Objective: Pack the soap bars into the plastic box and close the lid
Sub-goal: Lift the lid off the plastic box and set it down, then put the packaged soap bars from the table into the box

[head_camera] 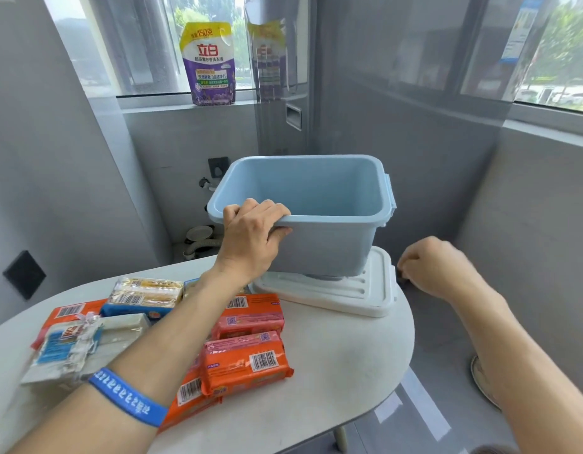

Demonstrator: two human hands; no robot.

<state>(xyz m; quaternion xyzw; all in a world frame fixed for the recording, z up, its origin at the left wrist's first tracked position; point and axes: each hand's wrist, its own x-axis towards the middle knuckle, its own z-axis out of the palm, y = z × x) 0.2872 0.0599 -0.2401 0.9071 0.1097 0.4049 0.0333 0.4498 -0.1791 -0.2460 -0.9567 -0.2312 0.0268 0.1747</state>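
Note:
A light blue plastic box [329,244] is tilted up, its base just above the white lid [359,293] that lies flat on the round table. My left hand [251,240] grips the box's near left rim. My right hand [437,267] is at the lid's right edge with curled fingers; whether it holds the edge I cannot tell. Several wrapped soap bars lie on the table's left side: an orange pack [247,363] nearest me, a pink one [251,314], a yellow-and-blue one [146,294] and a white one [64,345]. The box is empty.
The white table [342,362] ends in a curved edge at the right, grey floor below. A purple detergent pouch [207,62] stands on the window sill behind. Grey walls close in on both sides; drain pipes [201,244] sit in the far corner.

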